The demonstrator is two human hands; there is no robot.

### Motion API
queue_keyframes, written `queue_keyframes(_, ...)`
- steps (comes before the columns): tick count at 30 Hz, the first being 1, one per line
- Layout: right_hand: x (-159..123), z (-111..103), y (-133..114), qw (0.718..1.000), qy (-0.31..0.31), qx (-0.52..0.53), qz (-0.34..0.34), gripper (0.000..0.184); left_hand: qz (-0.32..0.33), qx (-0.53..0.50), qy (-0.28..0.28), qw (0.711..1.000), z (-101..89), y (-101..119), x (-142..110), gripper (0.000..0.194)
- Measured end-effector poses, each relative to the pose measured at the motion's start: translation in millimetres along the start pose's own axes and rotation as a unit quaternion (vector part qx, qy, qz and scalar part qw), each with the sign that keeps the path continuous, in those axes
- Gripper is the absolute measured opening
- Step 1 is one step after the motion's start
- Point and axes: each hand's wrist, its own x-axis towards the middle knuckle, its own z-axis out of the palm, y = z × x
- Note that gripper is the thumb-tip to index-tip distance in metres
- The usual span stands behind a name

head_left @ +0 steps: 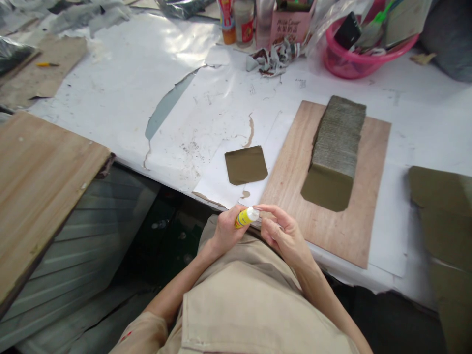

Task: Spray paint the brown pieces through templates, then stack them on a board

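Observation:
My left hand [229, 228] is closed around a yellow glue stick [242, 219] with a white end, held near my lap at the table's front edge. My right hand [282, 231] is beside that white end, its index fingertip close to or touching it. The right fingers are curled together, and a bit of something pale shows at them, too small to name. Just beyond the hands lies an olive-brown square piece [246, 165] with clipped corners. To the right, a stack of similar olive pieces [337, 142] is fanned out along a wooden board [283, 182].
White paper [177, 98], torn in places, covers the table. A pink basket [354, 69] of odds and ends stands at the back right, near jars [244, 24] and crumpled wrappers [275, 56]. Another wooden board [47, 177] is at left; more olive sheets [446, 211] lie far right.

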Motion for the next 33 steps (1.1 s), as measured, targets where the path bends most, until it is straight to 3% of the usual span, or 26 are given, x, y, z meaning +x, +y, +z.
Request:
queue_keyframes(6, -2, -6, 5, 0.994, 0.015, -0.096, -0.055, 0.036, -0.016, 0.004, -0.010, 1.000, -0.5, 0, 0, 0.017)
queue_keyframes(12, -5, -10, 2, 0.969, 0.035, -0.220, -0.103, 0.032, -0.018, -0.003, -0.017, 1.000, -0.1, -2, -1, 0.018)
queue_keyframes(19, -7, -12, 1, 0.961, 0.036, -0.249, -0.116, 0.032, -0.004, -0.002, -0.020, 1.000, -0.3, -2, -1, 0.021)
queue_keyframes(22, -9, -14, 3, 0.977, 0.007, -0.191, -0.092, 0.030, -0.008, -0.001, -0.021, 1.000, -1.0, 0, 0, 0.019)
queue_keyframes(27, -11, -16, 10, 0.995, -0.082, 0.050, -0.032, 0.030, -0.008, -0.010, -0.009, 1.000, -1.8, 2, 1, 0.014)
queue_keyframes(33, -6, -12, 10, 0.990, -0.020, 0.136, -0.017, 0.027, -0.010, -0.010, 0.001, 1.000, -0.2, 2, 1, 0.014)
